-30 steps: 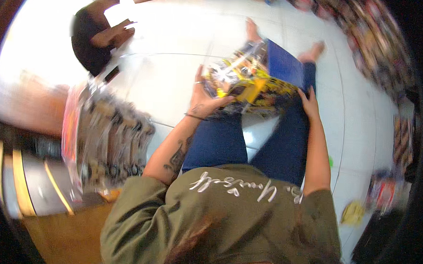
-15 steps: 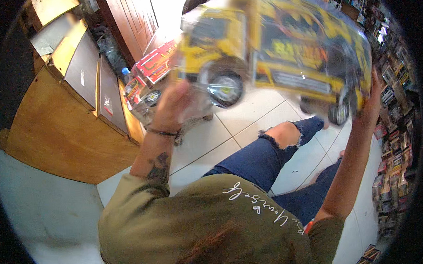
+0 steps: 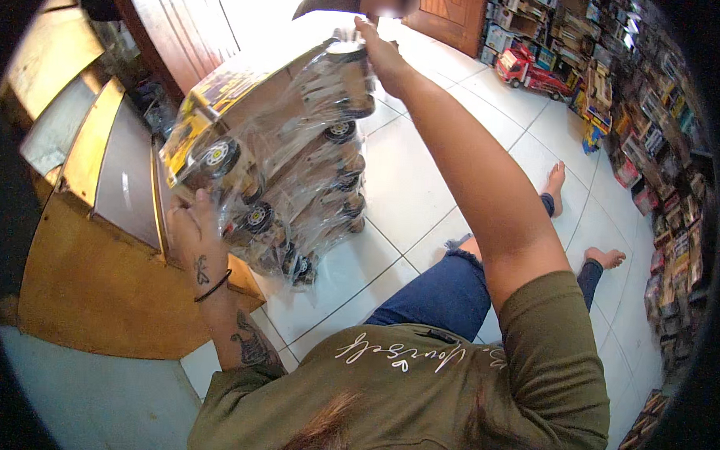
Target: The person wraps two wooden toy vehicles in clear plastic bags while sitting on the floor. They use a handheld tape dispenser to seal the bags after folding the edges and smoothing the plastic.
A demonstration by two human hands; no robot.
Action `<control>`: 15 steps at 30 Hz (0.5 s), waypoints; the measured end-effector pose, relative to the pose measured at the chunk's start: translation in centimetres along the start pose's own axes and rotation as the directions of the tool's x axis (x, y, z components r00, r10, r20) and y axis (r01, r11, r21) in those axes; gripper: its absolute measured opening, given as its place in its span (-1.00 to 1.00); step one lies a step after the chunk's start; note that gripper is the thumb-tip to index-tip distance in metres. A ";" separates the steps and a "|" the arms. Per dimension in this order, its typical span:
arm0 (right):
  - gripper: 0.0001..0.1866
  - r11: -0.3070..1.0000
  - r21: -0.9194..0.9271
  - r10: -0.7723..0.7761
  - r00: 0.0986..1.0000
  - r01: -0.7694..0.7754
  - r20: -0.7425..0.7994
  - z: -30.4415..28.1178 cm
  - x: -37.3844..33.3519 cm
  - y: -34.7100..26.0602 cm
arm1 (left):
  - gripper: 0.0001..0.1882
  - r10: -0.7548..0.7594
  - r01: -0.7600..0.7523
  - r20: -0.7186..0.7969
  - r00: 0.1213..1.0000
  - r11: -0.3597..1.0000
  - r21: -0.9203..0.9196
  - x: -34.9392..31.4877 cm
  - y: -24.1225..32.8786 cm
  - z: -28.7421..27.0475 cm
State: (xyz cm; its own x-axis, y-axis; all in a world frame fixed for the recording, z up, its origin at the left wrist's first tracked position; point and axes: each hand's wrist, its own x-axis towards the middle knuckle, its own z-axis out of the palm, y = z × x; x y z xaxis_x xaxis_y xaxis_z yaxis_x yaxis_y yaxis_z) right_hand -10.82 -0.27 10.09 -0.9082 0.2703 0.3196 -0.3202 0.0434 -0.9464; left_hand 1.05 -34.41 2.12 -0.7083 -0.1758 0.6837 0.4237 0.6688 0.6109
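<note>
A yellow toy truck (image 3: 190,133) in clear plastic lies tilted on top of a stack of wrapped toy trucks (image 3: 285,214), its black wheels toward me. My left hand (image 3: 192,225) is at the cab end, thumb up and fingers curled against its lower edge. At the far rear end, my right hand (image 3: 379,55) grips the truck beside a wheel, arm stretched out. Crinkled plastic blurs the lower trucks, and several of their wheels show. Whether the yellow truck rests fully on the stack I cannot tell.
Left of the stack stands a wooden desk (image 3: 112,280). A red toy truck (image 3: 532,72) and a yellow-and-blue toy (image 3: 596,106) are on the tiled floor (image 3: 426,156). Packed shelves (image 3: 655,172) line the right side. Another person (image 3: 332,0) is by the bright doorway.
The yellow toy truck has moved left and down from high in front of me onto the stack, turning its wheels toward me. My right arm has swung across to the left.
</note>
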 end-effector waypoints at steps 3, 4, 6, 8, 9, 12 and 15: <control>-0.17 0.998 0.060 -0.045 0.986 0.036 0.161 0.0 -0.9 0.3 | -0.51 -0.115 0.111 -0.017 0.993 0.981 -0.162 -0.1 0.0 0.2; -0.18 0.998 0.035 -0.056 0.987 0.051 0.151 -0.3 -1.2 0.1 | -0.51 -0.153 0.146 -0.045 0.987 0.981 -0.131 -0.2 -0.1 0.4; -0.20 0.989 -0.090 -0.089 0.958 0.117 0.273 -1.7 -2.6 -0.3 | -0.48 -0.137 0.111 -0.113 0.984 0.972 -0.209 -0.7 -0.5 0.8; -0.21 0.919 -0.251 -0.274 0.950 0.305 0.152 -3.6 -5.6 0.0 | -0.45 -0.151 0.114 -0.084 0.985 0.935 -0.336 -1.1 -0.8 0.9; -0.25 0.852 -0.327 -0.359 0.910 0.410 0.207 -5.3 -7.4 0.1 | -0.46 -0.223 0.190 -0.032 0.974 0.889 -0.417 -1.3 -0.8 0.7; -0.30 0.730 -0.499 -0.405 0.884 0.466 0.233 -11.9 -15.3 1.1 | -0.44 0.171 -0.132 -0.327 0.929 0.981 0.141 -1.1 0.6 -0.7; -0.22 0.667 -0.682 -0.321 0.942 0.301 0.101 -19.6 -25.2 2.8 | -0.36 0.728 -0.599 -0.459 0.509 0.683 0.419 -1.3 4.0 -1.8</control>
State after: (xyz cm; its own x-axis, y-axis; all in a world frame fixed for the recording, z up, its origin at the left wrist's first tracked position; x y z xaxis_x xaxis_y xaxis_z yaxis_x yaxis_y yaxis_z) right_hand 16.45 11.92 -1.51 -0.7797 0.1431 0.6095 -0.3027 0.7661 -0.5670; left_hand 4.72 -32.84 4.35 0.2068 0.0663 0.9761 0.4771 0.8642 -0.1598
